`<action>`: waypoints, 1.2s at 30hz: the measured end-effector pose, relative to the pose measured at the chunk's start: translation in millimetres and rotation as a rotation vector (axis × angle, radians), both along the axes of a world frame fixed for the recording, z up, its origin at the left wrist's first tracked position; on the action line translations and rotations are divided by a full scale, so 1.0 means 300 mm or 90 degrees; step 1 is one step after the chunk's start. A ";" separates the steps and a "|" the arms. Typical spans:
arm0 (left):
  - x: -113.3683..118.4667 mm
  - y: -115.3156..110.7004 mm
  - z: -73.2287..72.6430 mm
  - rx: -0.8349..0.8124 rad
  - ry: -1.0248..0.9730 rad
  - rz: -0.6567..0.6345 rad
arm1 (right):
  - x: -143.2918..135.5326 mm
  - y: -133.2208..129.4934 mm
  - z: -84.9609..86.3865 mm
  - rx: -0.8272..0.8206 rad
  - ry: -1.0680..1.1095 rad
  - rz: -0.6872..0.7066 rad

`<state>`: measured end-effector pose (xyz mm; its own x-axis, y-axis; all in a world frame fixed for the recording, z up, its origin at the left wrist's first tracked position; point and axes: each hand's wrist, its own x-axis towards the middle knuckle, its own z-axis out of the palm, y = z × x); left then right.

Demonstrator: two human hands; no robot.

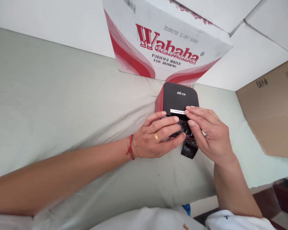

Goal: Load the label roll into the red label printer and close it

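Observation:
A boxy device (180,100) with a black top, red sides and small white lettering sits on the pale green cloth. A narrow white warning label (175,111) lies near its front edge. My left hand (159,135), wearing a gold ring and red string bracelet, reaches across the device's front with fingers stretched out and slightly apart. My right hand (208,131) has its fingertips at the label's right end, thumb bent in close below; what they pinch is hidden. Glossy black material shows between the hands. A glossy black piece (189,149) hangs out below the front.
Right behind the device stands a white and red water carton (168,41). White boxes (261,60) line the back. A brown cardboard box (273,108) is at the right. The pale green cloth (57,92) is creased beside the device.

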<state>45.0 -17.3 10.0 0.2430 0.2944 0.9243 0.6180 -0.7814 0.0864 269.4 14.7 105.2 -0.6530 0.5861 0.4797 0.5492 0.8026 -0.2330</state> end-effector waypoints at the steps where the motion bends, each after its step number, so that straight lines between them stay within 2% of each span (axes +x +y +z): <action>1: 0.003 0.001 0.002 0.010 -0.006 0.003 | -0.001 0.001 0.002 0.005 -0.003 -0.002; 5: 0.008 0.007 -0.005 0.014 -0.024 -0.006 | -0.009 0.009 0.008 0.006 -0.012 -0.015; 8: -0.004 0.017 -0.014 -0.014 -0.056 -0.045 | -0.014 0.010 -0.003 0.008 0.010 -0.026; 12: -0.037 0.043 -0.030 -0.186 -0.197 -0.092 | -0.018 -0.013 -0.039 0.017 0.055 -0.051; 16: -0.062 0.080 -0.069 -0.373 -0.341 -0.110 | -0.009 -0.076 -0.070 -0.019 0.087 -0.051; 20: -0.065 0.106 -0.096 -0.491 -0.404 -0.173 | 0.014 -0.145 -0.100 0.009 0.108 -0.044; 24: -0.064 0.121 -0.095 -0.523 -0.401 -0.278 | 0.026 -0.184 -0.132 0.068 0.112 -0.047; 30: -0.080 0.142 -0.085 -0.574 -0.387 -0.374 | 0.020 -0.195 -0.141 0.074 0.124 -0.062; 33: -0.086 0.142 -0.074 -0.575 -0.368 -0.379 | 0.020 -0.190 -0.135 0.074 0.114 -0.062; 36: -0.087 0.140 -0.068 -0.545 -0.342 -0.348 | 0.021 -0.181 -0.123 0.077 0.103 -0.043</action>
